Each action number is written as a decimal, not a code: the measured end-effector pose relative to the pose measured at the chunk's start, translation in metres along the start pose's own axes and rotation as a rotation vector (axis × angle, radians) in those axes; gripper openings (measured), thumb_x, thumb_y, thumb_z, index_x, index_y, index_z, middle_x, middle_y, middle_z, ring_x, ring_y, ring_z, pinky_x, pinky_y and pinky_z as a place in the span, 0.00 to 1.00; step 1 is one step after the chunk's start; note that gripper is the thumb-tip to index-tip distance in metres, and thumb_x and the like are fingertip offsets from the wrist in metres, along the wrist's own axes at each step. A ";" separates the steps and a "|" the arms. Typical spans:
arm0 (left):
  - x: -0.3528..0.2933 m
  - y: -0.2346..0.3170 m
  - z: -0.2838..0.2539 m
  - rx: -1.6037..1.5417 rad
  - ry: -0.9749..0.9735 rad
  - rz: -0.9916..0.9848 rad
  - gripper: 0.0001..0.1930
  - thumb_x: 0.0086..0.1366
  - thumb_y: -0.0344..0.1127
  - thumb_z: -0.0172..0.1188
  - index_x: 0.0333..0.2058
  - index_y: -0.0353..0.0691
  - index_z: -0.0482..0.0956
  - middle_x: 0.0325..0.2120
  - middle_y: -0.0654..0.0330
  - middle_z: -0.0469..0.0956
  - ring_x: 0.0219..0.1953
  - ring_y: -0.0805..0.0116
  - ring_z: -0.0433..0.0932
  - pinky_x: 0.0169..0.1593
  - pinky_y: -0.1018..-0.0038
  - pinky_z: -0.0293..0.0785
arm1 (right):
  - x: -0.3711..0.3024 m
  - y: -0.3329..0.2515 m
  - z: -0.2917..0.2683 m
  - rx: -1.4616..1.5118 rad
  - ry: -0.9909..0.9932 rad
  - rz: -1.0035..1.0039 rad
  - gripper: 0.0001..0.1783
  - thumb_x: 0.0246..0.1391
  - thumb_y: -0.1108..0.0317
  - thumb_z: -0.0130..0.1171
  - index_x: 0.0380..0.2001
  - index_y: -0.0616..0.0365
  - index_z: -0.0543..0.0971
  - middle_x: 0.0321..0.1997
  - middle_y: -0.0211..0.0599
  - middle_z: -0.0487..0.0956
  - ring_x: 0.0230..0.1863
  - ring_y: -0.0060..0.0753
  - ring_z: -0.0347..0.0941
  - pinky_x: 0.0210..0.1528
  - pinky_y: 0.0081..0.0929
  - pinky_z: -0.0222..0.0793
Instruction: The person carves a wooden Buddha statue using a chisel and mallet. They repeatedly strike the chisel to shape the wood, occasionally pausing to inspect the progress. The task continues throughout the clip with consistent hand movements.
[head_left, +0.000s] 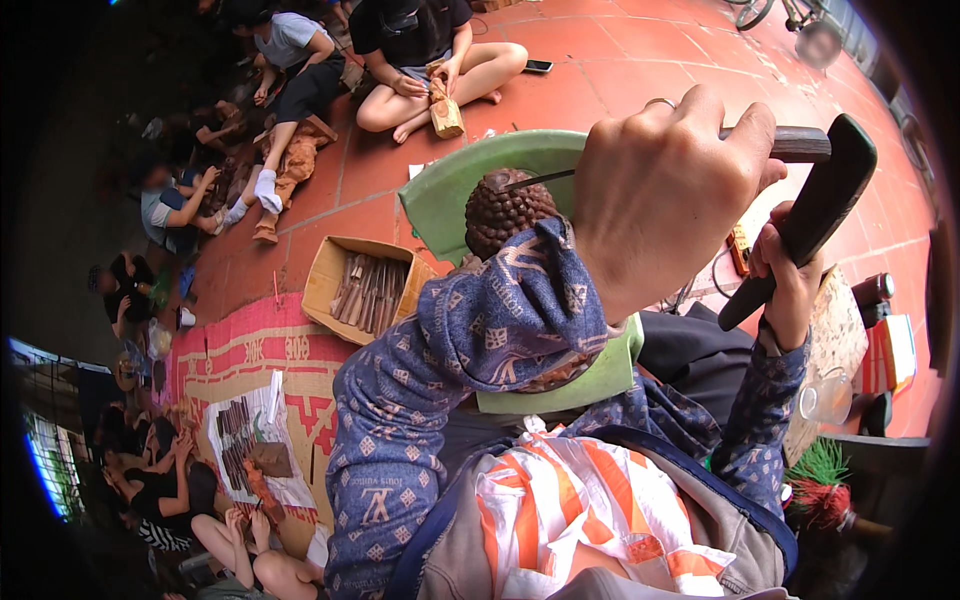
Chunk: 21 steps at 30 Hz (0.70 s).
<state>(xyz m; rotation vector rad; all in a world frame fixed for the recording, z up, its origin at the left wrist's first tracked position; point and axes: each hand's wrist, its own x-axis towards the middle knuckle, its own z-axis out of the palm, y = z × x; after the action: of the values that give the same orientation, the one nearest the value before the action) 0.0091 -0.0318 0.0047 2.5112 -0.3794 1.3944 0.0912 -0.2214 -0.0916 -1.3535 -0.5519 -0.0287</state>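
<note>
- Fingers of the left hand (680, 175) are curled tight around a chisel (803, 144); its thin blade points to 9 o'clock.
- At 4 o'clock from that hand, the right hand (792, 275) is closed on a flat dark bar (835, 190). The bar's top end is right by the chisel's handle; I cannot tell if they touch.
- The carved head (505, 215), brown and bumpy, sits at 9 o'clock from the left hand. The blade's tip is over it, but I cannot tell if it touches.
- The blue sleeve (500, 310) and left hand get in the way and hide the carving's lower part.
- A green plastic piece (440, 195) curves behind the head.

From the head, going out:
- 8 o'clock: a cardboard box (321, 290) full of tools, and past it a pink and tan mat (240, 350).
- Between 7 and 8: white paper (293, 478) with more tools on it.
- 11: a seated person (400, 60) holding a small wood carving (446, 117).
- 12: a phone (539, 67) on red tiles (640, 40).
- 4: a clear jug (826, 396).
- Between 4 and 5: a green and red brush (822, 490).
</note>
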 end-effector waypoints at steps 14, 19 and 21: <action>-0.020 0.003 -0.008 -0.049 -0.350 0.310 0.16 0.51 0.48 0.62 0.29 0.42 0.76 0.18 0.63 0.72 0.19 0.66 0.76 0.20 0.73 0.70 | -0.033 0.029 -0.008 -0.010 0.036 0.007 0.11 0.53 0.73 0.57 0.41 0.63 0.73 0.31 0.29 0.73 0.28 0.17 0.67 0.30 0.16 0.62; -0.037 0.012 -0.024 -0.268 -0.407 0.452 0.15 0.48 0.45 0.61 0.26 0.40 0.72 0.18 0.63 0.67 0.19 0.69 0.74 0.22 0.74 0.73 | -0.053 0.026 0.011 -0.010 0.150 0.089 0.12 0.50 0.81 0.56 0.39 0.63 0.70 0.27 0.29 0.71 0.24 0.17 0.66 0.26 0.15 0.61; -0.041 0.008 -0.022 -0.361 -0.309 0.506 0.15 0.46 0.45 0.61 0.23 0.41 0.71 0.17 0.65 0.64 0.18 0.71 0.71 0.20 0.77 0.70 | -0.060 0.029 0.012 -0.030 0.162 0.042 0.12 0.50 0.80 0.56 0.39 0.63 0.69 0.22 0.28 0.69 0.19 0.16 0.63 0.21 0.15 0.58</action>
<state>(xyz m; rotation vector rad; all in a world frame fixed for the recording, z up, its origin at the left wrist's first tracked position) -0.0316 -0.0282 -0.0181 2.4063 -1.2753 0.9485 0.0440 -0.2214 -0.1406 -1.3774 -0.3876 -0.1115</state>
